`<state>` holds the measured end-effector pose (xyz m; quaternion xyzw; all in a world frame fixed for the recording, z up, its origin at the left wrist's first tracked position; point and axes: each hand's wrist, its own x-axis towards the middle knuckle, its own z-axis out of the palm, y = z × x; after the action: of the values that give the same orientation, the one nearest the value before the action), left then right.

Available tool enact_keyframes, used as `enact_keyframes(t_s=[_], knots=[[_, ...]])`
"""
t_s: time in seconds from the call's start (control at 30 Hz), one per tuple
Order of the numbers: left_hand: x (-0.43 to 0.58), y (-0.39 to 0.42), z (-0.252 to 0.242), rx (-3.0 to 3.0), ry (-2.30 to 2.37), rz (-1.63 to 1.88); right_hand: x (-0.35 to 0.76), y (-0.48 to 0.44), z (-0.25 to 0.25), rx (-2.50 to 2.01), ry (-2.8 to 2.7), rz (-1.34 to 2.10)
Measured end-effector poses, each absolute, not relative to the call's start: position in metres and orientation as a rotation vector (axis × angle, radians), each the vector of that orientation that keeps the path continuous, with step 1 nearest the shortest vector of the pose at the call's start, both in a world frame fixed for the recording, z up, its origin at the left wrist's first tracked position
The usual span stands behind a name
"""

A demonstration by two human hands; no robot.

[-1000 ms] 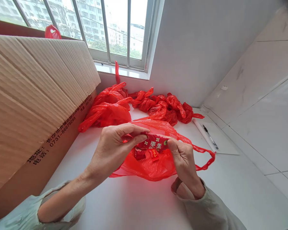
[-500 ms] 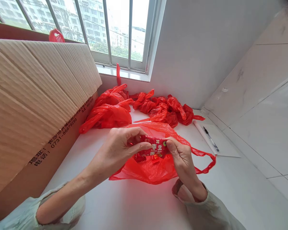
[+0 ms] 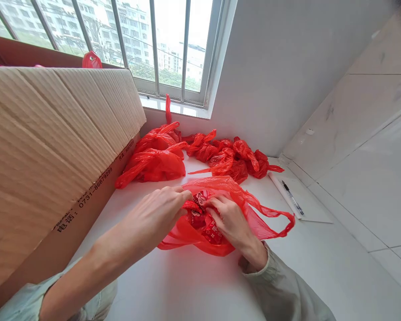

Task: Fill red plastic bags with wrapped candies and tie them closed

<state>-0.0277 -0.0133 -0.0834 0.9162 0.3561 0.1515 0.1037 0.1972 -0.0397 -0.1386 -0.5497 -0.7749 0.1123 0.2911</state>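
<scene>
A thin red plastic bag [image 3: 194,243] lies spread open on the white table, with its handle loop [image 3: 289,225] stretched to the right. Several small, glossy red snack packets [image 3: 213,232] with printed lettering are inside it. My left hand [image 3: 165,207] reaches in over the bag's left side, fingers curled and pressed together; what they hold is hidden beneath them. My right hand [image 3: 230,218] is over the bag's right part, thumb and fingers closed on a printed snack packet [image 3: 199,198] between the two hands.
An open cardboard box [image 3: 63,129] stands at the left, a red handle sticking out of it. Behind the bag lie several knotted red bags [image 3: 158,162] along the wall below a barred window [image 3: 163,49]. A pen [image 3: 292,197] rests on white paper [image 3: 285,196] at the right.
Both hands have moved down from above the bag into its opening. The packet held up between them is now lowered among the others. The view has shifted slightly.
</scene>
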Motion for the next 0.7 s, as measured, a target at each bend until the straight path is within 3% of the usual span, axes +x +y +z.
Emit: enact_keyframes(t_s=[0.23,0.47,0.7], knots=[[-0.028,-0.032,-0.078,2.667,1.033,0.399,0.183,-0.005,-0.145,-1.643,-2.215,0.253],[-0.019,-0.026,-0.081,2.753,1.071,0.264,0.195,-0.002,-0.144,-1.282,-1.986,0.696],[-0.01,-0.023,-0.081,2.881,0.997,0.037,0.219,-0.001,-0.127,-1.469,-1.707,0.86]])
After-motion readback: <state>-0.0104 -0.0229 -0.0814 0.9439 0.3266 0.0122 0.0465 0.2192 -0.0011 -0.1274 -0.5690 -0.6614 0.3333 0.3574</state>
